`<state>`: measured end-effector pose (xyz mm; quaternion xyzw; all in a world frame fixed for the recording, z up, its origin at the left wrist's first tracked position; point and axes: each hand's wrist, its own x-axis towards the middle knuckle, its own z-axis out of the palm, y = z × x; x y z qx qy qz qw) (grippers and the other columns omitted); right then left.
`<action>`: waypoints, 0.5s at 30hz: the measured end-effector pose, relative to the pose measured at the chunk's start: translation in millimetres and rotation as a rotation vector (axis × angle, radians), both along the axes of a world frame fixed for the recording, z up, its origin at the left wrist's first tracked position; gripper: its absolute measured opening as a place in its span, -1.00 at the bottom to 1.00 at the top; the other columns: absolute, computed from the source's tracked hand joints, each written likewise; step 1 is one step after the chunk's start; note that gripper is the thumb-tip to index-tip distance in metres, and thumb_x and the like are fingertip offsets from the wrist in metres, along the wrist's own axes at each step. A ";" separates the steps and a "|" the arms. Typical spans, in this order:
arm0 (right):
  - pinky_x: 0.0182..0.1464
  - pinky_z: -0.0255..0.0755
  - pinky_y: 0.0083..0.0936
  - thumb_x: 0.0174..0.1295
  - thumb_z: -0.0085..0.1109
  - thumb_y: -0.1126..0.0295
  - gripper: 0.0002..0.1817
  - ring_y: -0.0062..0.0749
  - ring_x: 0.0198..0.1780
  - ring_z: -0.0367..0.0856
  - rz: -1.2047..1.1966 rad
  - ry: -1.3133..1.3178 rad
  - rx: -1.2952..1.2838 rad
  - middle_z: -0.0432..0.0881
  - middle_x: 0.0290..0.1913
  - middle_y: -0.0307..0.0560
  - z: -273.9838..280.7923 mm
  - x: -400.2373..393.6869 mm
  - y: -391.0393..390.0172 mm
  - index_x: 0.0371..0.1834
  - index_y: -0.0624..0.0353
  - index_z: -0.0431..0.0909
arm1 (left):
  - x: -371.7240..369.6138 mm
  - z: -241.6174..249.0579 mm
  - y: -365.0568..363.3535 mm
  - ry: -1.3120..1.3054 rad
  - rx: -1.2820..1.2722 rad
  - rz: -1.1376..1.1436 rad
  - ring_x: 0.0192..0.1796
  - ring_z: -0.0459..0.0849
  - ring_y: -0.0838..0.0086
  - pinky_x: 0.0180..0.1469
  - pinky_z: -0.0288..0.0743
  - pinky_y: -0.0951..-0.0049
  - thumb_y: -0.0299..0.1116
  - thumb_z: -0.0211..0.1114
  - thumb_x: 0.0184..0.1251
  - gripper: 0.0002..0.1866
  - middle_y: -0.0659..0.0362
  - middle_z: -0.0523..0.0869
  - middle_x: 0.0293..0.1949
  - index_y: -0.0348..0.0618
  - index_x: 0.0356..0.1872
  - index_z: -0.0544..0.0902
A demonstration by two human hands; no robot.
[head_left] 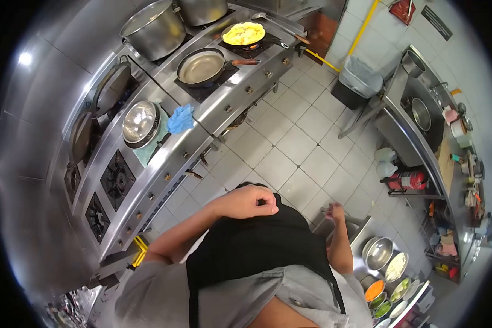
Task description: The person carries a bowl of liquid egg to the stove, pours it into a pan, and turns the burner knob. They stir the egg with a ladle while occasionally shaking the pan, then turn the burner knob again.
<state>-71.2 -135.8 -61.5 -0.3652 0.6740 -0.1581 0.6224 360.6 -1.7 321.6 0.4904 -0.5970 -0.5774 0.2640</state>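
My left hand is in front of the black apron, its fingers curled inward around something I cannot make out, if anything. My right hand hangs beside the apron near the corner of a metal counter, small in view with its fingers bent. Ahead on the stove a frying pan with a brown handle looks empty. Behind it, another pan holds a yellow food. Nearer on the left, a metal bowl rests in a dark pan beside a blue cloth.
Large pots stand at the back of the stove. A lined bin is by the wall. To the right are a sink counter and a red extinguisher. Bowls of cut food line the lower right.
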 end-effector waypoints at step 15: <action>-0.50 0.59 -0.36 0.28 0.07 0.25 -0.72 -0.27 -0.48 0.62 -0.007 -0.039 0.086 0.59 -0.35 -0.02 2.8 18.3 -169.1 -0.07 0.20 0.48 | 110.0 -140.0 -453.4 0.647 0.243 1.019 -0.04 0.63 0.31 0.10 0.51 0.30 -0.06 0.33 0.30 -0.42 0.03 0.60 0.02 -0.17 0.22 0.44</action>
